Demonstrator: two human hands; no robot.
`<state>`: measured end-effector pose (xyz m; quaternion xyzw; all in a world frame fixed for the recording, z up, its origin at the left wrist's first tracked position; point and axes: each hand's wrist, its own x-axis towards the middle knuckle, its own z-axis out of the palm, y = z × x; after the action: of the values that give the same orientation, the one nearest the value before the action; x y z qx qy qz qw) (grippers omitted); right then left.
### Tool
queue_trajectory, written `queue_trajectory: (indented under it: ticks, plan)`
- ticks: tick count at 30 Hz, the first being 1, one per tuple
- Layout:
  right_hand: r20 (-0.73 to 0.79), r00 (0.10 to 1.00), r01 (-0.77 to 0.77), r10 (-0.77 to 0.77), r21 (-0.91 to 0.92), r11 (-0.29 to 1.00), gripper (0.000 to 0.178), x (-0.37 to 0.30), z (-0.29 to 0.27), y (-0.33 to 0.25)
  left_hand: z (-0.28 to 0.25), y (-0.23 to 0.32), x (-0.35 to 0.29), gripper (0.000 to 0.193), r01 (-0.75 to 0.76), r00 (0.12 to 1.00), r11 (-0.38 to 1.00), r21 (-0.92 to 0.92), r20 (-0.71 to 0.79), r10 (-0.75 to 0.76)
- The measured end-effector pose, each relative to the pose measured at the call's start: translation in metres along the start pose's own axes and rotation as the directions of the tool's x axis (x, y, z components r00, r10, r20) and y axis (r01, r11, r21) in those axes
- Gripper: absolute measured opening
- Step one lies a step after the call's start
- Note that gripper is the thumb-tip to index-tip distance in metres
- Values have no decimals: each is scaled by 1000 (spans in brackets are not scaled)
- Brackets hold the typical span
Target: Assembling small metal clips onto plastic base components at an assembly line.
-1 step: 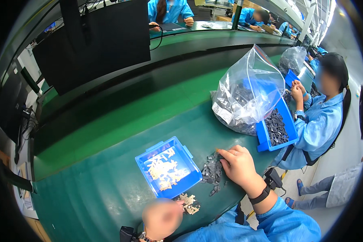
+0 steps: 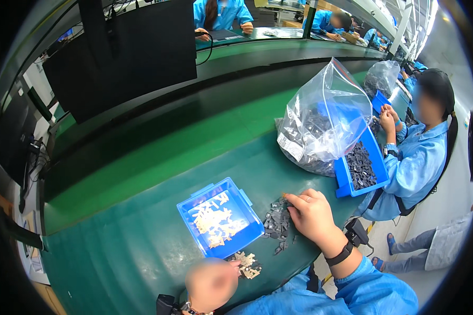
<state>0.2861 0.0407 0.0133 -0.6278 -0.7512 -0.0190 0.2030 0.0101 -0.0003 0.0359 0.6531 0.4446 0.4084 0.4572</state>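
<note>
Head view: right hand (image 2: 312, 215), fingers together, presses on grey parts pile (image 2: 276, 223) on green table (image 2: 142, 252), just right of blue tray (image 2: 249, 236) w/ pale pieces. Left hand (image 2: 211, 283) blurred, grip can't tell, touching beige pieces (image 2: 248, 264). Looks like sorting step; next pick needs a fine pinch.

Glossy blue plastic tray (image 2: 194, 212); clear crinkled plastic bag (image 2: 326, 113); matt grey parts (image 2: 276, 223); smooth green belt (image 2: 142, 252).
</note>
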Motion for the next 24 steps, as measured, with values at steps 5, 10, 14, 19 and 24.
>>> queue_trajectory:
  ticks: [5,10,14,19,24]
  plan:
    - [-119,992,28,-27,4,1000,37,2,-13,-14,-10,0,-5,21,-29,999,998,52,42,26]
    - [-198,937,343,-288,355,870,42,5,-28,-49,-1,-20,12,17,-258,962,943,211,-36,271]
    - [-237,882,463,-407,591,660,41,11,-17,-79,-3,-17,9,21,-220,972,968,119,-57,228]
    - [-254,874,475,-415,630,614,36,16,-7,-95,-6,-25,0,22,-216,965,974,69,-133,224]
    - [-216,920,385,-327,653,652,30,11,-5,-101,-6,-29,-2,18,-108,986,985,-131,-141,90]
